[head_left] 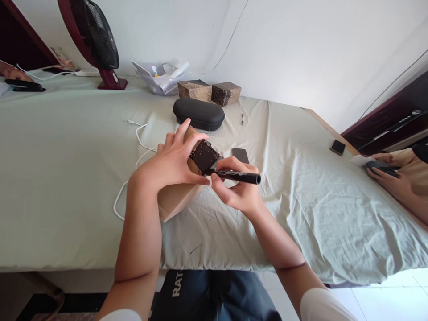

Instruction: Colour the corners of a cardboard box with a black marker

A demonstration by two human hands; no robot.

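Observation:
My left hand (172,160) is wrapped round a brown cardboard box (175,198) that has a dark patterned end flap (203,156), holding it tilted on the table. My right hand (236,189) grips a black marker pen (234,174), which lies level with its tip against the dark flap. Both hands meet over the pale green cloth (67,178) near the table's front edge.
A black oval case (199,113), two small patterned boxes (195,90), a clear tub of white items (160,78) and a fan (96,35) stand behind. A white cable (138,142) and a phone (240,154) lie near my hands. Another person's hands (389,176) are at the right edge.

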